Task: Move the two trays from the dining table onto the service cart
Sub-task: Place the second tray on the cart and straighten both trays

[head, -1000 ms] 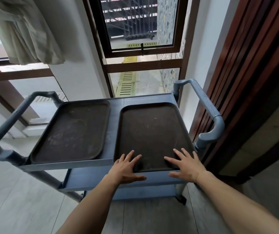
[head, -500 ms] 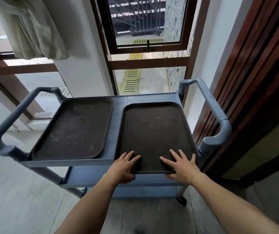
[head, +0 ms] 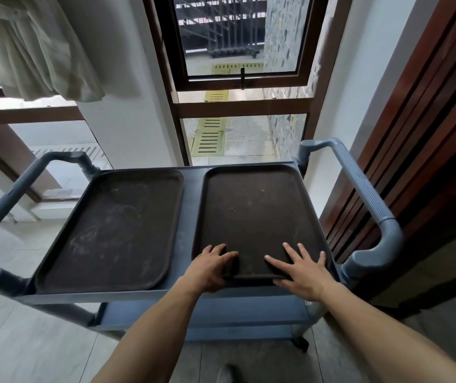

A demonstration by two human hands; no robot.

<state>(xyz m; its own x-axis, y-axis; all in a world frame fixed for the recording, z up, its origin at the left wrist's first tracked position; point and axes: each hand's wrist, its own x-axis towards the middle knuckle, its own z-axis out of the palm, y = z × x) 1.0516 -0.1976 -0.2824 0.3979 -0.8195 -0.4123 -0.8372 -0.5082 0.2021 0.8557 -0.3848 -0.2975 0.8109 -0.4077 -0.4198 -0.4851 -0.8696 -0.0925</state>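
Two dark brown rectangular trays lie side by side on the top shelf of a grey-blue service cart [head: 191, 205]. The left tray [head: 116, 230] lies flat with nothing touching it. The right tray [head: 254, 214] lies flat too. My left hand [head: 211, 268] curls over that tray's near edge, fingers on top of the rim. My right hand [head: 303, 270] rests on the near right part of the same tray with its fingers spread flat. The dining table is out of view.
The cart has a looped handle on the left [head: 5, 205] and on the right [head: 365, 200], and a lower shelf [head: 221, 313]. A window and white pillar stand right behind it. Dark wooden slats [head: 420, 150] run along the right. A curtain [head: 36, 48] hangs upper left.
Both hands have slid forward onto the right tray's near edge, and the tray sits a little further onto the shelf. My left fingers have curled down over the rim.
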